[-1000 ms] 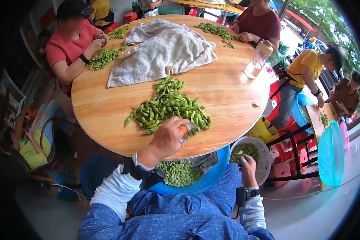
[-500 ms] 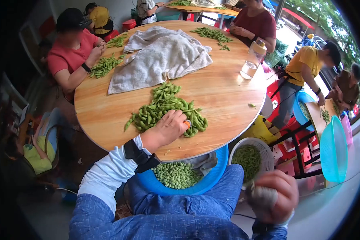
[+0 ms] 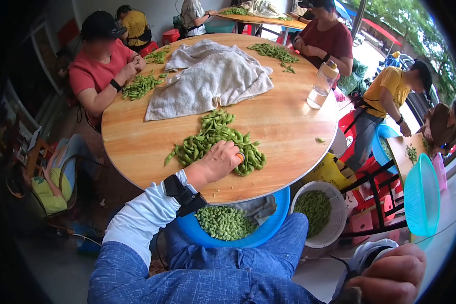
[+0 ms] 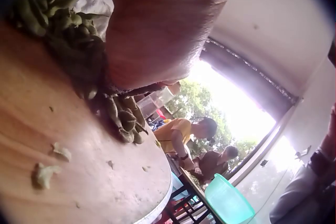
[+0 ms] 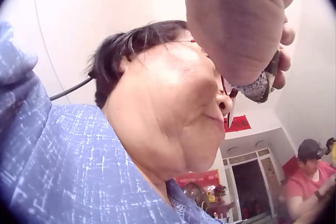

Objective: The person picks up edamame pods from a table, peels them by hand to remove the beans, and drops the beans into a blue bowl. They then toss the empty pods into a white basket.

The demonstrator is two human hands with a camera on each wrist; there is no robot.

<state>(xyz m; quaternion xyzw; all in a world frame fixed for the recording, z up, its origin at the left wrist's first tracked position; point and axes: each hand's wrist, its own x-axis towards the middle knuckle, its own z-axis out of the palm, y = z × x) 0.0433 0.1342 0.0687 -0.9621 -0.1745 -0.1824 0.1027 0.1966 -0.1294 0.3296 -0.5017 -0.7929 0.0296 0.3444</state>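
Observation:
My left hand (image 3: 219, 161) rests on the near side of a heap of green soybean pods (image 3: 207, 143) on the round wooden table, knuckles up and fingertips hidden. An orange band shows at its thumb side. In the left wrist view, pods (image 4: 126, 121) lie right below this hand. My right hand (image 3: 395, 273) is raised at the lower right of the head view, its fingers curled in. Seen from the right wrist, it is close in front of the wearer's face, with a grey speckled covering (image 5: 257, 90) by the fingertips. No pod shows in it.
A blue basin (image 3: 268, 230) of shelled beans stands at my lap under the table edge. To its right is a white basket (image 3: 338, 213) of pods. A grey towel (image 3: 213, 76) and a clear bottle (image 3: 319, 91) are on the table. Several people sit around.
My right hand has risen from beside the white basket toward the face. My left hand has shifted onto the pods, and its covered thumb has gone from sight.

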